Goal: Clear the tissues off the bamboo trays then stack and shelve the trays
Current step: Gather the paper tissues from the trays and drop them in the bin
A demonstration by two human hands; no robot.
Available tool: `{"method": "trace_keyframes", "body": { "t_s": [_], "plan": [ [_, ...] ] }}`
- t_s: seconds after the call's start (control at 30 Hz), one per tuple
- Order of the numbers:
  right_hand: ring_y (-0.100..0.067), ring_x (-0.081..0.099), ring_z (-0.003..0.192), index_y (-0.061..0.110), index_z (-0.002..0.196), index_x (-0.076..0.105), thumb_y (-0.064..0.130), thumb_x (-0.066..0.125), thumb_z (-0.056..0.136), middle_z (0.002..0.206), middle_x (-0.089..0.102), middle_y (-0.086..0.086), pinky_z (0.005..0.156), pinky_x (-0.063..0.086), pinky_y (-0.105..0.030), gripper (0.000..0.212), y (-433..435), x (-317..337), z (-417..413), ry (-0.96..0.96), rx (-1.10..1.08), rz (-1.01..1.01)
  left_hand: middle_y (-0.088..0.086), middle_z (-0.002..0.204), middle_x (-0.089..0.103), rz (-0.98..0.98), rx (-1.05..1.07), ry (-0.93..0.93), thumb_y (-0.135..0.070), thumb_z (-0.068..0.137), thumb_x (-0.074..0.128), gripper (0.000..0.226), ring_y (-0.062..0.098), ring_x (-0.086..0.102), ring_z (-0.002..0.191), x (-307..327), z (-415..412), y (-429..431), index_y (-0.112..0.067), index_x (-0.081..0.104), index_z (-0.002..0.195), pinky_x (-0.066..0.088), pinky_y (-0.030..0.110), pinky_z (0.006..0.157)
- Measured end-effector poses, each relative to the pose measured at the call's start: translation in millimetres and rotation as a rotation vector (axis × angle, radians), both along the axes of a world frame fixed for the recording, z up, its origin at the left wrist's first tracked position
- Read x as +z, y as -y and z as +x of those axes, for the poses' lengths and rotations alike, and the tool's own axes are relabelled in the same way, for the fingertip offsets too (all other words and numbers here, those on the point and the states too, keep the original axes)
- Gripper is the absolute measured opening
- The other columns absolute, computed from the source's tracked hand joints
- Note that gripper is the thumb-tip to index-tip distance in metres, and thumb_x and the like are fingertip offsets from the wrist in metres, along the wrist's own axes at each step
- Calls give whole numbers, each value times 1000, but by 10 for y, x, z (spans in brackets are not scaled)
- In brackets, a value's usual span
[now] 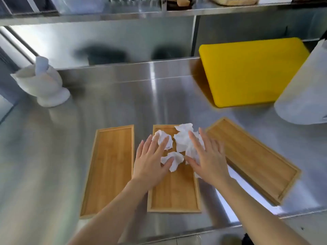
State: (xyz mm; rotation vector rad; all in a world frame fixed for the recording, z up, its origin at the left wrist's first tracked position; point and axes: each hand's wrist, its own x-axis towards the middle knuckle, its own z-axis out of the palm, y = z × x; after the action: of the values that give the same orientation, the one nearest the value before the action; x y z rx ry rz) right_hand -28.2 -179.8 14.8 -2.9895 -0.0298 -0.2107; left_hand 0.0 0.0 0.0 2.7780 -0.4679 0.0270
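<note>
Three bamboo trays lie on the steel counter: a left tray [108,167], a middle tray [173,193] and a right tray [251,156] turned at an angle. Crumpled white tissues sit on the far half of the middle tray: a small one [163,138], a lower one [174,160] and a large one [185,140]. My left hand [150,161] rests flat with spread fingers touching the two smaller tissues. My right hand [208,156] lies spread over the large tissue. Neither hand has closed around anything. The left and right trays hold nothing.
A yellow cutting board [251,71] lies at the back right. A white paper roll [304,92] stands at the right edge. A white mortar with pestle [44,84] stands at the back left. A steel shelf [123,15] runs above the counter.
</note>
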Motion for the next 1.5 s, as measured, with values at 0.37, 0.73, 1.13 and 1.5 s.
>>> {"method": "trace_keyframes", "body": {
  "t_s": [0.37,0.73,1.13,1.5],
  "plan": [
    [-28,59,114,18,132,39,66,17,87,132,57,-11,91,48,-42,70,123,-488,-316,-83,-34,139,-9,157,21,77,-135,-104,-33,100,24,47,10,8,146,-298,-170,154,-37,14,145,0,31,118],
    [-36,64,88,0,125,51,-11,64,73,103,67,-21,75,54,-42,55,282,-511,-371,-53,-29,284,5,114,63,-274,-39,-162,11,83,47,38,21,56,103,-176,-221,163,-10,61,111,41,22,77],
    [-35,57,91,0,109,61,0,40,79,94,66,-21,76,41,-32,37,391,-399,-505,-42,-134,473,2,106,44,-267,-116,-146,-30,82,57,31,21,43,100,51,-216,733,-16,46,107,36,28,86],
    [-28,62,78,2,85,66,11,37,78,83,70,-12,66,46,-32,31,520,-289,-639,-9,-266,604,8,127,46,49,-274,-116,-21,89,47,29,23,42,117,-1,-254,1084,-12,55,116,32,31,100]
  ]
}}
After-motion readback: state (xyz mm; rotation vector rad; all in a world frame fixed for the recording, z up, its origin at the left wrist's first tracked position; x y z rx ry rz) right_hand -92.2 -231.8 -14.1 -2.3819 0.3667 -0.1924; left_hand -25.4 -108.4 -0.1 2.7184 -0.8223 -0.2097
